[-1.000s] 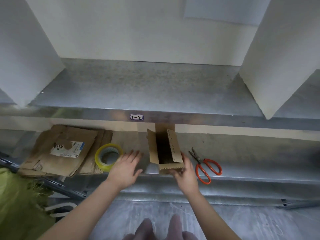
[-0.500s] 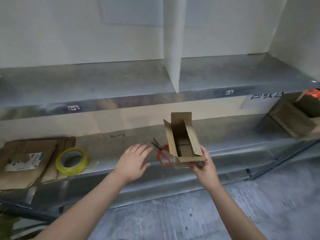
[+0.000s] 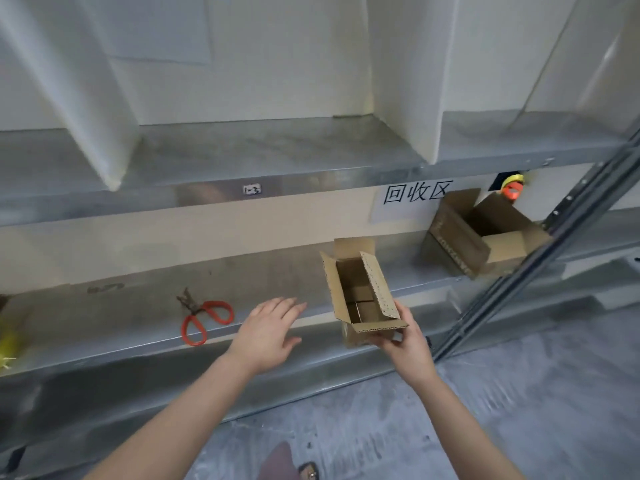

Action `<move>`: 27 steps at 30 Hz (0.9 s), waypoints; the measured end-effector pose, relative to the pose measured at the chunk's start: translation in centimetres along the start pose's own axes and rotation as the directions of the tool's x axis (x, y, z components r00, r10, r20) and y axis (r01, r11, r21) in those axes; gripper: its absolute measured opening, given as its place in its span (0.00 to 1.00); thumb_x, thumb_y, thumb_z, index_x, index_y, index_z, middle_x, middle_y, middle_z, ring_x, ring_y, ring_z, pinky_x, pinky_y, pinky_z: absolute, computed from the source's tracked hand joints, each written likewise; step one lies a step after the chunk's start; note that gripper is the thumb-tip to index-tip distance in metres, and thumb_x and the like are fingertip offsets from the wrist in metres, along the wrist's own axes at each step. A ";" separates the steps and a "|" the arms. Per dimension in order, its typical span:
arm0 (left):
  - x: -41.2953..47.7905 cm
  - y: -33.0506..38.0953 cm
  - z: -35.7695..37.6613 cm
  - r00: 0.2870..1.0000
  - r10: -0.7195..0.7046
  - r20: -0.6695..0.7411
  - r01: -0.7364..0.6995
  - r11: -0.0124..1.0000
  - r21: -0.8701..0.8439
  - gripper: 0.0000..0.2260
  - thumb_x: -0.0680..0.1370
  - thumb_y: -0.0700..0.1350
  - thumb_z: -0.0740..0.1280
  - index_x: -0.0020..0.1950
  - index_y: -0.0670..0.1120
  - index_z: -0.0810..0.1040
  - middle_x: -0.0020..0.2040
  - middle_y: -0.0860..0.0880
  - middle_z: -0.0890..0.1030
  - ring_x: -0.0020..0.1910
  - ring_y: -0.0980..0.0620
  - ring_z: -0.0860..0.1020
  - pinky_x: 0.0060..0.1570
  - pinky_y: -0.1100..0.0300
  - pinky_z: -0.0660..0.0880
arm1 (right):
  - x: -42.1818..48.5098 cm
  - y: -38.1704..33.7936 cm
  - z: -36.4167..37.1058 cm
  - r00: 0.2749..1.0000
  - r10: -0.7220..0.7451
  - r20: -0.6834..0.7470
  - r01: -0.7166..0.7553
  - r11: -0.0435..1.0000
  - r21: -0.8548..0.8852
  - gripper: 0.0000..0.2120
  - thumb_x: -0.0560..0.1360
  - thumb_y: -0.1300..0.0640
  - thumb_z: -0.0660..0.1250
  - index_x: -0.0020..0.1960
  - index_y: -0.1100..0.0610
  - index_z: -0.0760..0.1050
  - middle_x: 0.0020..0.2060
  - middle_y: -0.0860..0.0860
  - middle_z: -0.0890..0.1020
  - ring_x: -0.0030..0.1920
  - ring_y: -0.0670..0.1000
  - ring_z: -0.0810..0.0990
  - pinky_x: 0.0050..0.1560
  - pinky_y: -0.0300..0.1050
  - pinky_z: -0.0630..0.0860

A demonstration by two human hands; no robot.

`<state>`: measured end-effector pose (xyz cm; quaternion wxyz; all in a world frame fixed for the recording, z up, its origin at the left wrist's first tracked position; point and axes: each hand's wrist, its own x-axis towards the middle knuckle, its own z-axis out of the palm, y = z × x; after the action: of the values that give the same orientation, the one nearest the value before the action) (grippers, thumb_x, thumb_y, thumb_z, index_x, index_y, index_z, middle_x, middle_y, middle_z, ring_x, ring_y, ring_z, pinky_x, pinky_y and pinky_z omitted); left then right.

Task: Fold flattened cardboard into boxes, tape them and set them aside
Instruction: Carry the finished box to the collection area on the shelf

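1. Right hand (image 3: 403, 337) grips the small open box (image 3: 360, 289) by its near end, off the shelf (image 3: 121, 306); its fingers underneath are hidden from me.
2. Left hand (image 3: 270, 334) hovers spread, holding nothing, beside the scissors (image 3: 202, 315).
3. Yellow tape (image 3: 7, 341) is cut off at the left edge.

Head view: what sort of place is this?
Probably a warehouse packing area: galvanised metal shelving with a bay label, a sign reading 回收区, an open cardboard box beside it, a small box in the right hand.

Soft dim light, motion blur, wide-angle bending
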<state>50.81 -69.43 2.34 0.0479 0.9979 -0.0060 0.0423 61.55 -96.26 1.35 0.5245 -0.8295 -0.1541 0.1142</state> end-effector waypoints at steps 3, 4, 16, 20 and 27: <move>4.1 2.4 0.7 0.999 0.034 -0.006 -0.034 0.999 -0.005 0.29 0.69 0.55 0.72 0.68 0.49 0.73 0.63 0.48 0.78 0.61 0.45 0.77 0.61 0.50 0.73 | 1.9 1.8 -4.2 0.999 0.028 -0.026 -0.027 1.000 0.005 0.37 0.67 0.59 0.78 0.69 0.40 0.66 0.62 0.38 0.77 0.62 0.43 0.75 0.62 0.50 0.76; 5.6 3.2 0.9 0.999 0.048 -0.002 -0.048 0.999 -0.003 0.28 0.70 0.55 0.72 0.68 0.49 0.73 0.64 0.48 0.77 0.62 0.45 0.76 0.61 0.50 0.72 | 2.5 2.2 -5.5 0.999 0.037 -0.037 -0.037 0.999 -0.001 0.37 0.66 0.59 0.78 0.69 0.39 0.66 0.61 0.38 0.77 0.62 0.43 0.76 0.61 0.47 0.77; 21.8 14.1 4.8 0.994 0.056 0.098 -0.031 0.969 -0.244 0.27 0.79 0.58 0.59 0.76 0.53 0.58 0.75 0.51 0.64 0.73 0.50 0.61 0.72 0.55 0.56 | 12.7 8.5 -19.3 0.973 0.230 0.010 -0.230 0.973 -0.028 0.39 0.69 0.60 0.76 0.73 0.42 0.62 0.65 0.42 0.75 0.66 0.46 0.73 0.68 0.54 0.71; 25.7 20.1 6.4 0.965 -0.075 0.252 0.224 0.736 -0.639 0.31 0.78 0.58 0.63 0.77 0.53 0.55 0.75 0.53 0.61 0.74 0.53 0.61 0.72 0.57 0.58 | 16.7 10.8 -22.6 0.958 0.281 0.061 -0.280 0.960 -0.024 0.38 0.71 0.58 0.75 0.73 0.39 0.60 0.68 0.46 0.73 0.69 0.50 0.70 0.69 0.57 0.70; 32.0 26.4 8.2 0.880 -0.342 0.330 0.449 0.373 -0.812 0.21 0.74 0.54 0.71 0.62 0.52 0.68 0.59 0.51 0.77 0.56 0.56 0.77 0.58 0.57 0.75 | 22.3 13.0 -24.3 0.953 0.240 0.183 -0.230 0.971 -0.070 0.35 0.73 0.60 0.73 0.74 0.46 0.62 0.69 0.46 0.70 0.69 0.48 0.67 0.68 0.47 0.66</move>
<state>82.92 -96.76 -0.58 0.5545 0.8047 0.2097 -0.0326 92.47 -113.40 -0.80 0.4699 -0.8396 -0.1065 0.2508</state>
